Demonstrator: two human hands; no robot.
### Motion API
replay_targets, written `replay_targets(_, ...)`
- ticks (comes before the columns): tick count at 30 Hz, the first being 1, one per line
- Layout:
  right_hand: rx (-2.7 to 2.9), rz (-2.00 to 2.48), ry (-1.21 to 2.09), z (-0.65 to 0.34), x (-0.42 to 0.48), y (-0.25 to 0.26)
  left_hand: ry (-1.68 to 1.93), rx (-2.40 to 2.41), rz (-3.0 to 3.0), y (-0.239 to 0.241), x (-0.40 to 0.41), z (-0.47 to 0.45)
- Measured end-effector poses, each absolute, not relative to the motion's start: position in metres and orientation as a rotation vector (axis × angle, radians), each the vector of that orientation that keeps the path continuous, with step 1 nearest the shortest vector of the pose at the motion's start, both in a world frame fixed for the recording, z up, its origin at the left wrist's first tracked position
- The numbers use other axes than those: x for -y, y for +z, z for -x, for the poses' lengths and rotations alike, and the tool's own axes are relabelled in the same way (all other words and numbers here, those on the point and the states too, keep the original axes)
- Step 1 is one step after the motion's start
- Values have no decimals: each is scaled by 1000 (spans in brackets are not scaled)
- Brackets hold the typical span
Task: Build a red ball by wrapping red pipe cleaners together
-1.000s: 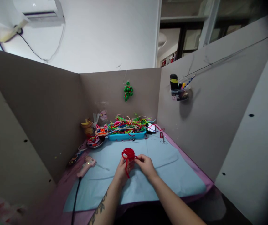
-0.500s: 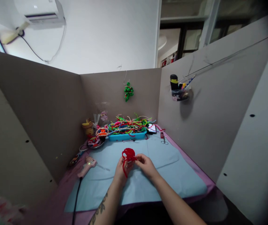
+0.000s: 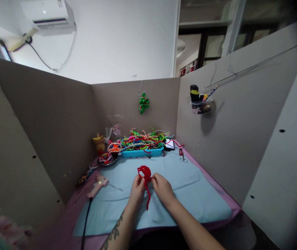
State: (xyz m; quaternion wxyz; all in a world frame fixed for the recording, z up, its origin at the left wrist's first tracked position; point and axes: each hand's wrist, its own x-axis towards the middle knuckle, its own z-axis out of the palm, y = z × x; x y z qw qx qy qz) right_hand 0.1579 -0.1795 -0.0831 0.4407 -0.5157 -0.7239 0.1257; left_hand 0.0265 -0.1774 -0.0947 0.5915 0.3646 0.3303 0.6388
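Observation:
Between my hands, above the light-blue table cover [image 3: 190, 198], is a red pipe-cleaner piece [image 3: 145, 171] with a rounded, coiled top and a loop on its left. One loose red end hangs down from it, between my wrists. My left hand [image 3: 137, 189] is closed, pinching the piece at its lower left. On the other side my right hand [image 3: 162, 187] is closed too, its thumb and finger gripping a short red strand that sticks out to the right. The fingertips partly hide where the strands meet.
A blue tray [image 3: 142, 152] heaped with colourful pipe cleaners stands at the back. Left lies a pink glue gun [image 3: 98, 185] with a black cord, near a bowl [image 3: 108, 161] of finished pieces. Scissors [image 3: 183, 158] and a phone [image 3: 169, 143] lie back right. Grey partitions [image 3: 216, 139] enclose the table.
The loose red end has swung from over my left hand to hang between both hands. My left hand has turned and now pinches the piece with its fingertips. The view has shifted slightly.

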Motion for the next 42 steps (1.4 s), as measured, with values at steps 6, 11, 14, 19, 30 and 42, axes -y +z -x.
replay_targets(6,1709,1241,362,-159,178,-90,1502,-774,-944,-92,182,-26)
replay_targets(11,1567,1284,605,-161,176,-92,1489,-799,-946,-92,181,-28)
replay_targets(14,1507,1255,622,-160,176,-91,1488,-810,-881,-92,181,-29)
replay_targets(19,1495,1119,722,-159,177,-88,1424,-839,-847,-90,182,-28)
replay_targets(30,1332,878,1107,-154,172,-91,1393,-702,-806,-86,184,-25)
replay_targets(42,1605,1106,550,-152,182,-78,1522,-853,-906,-91,181,-26)
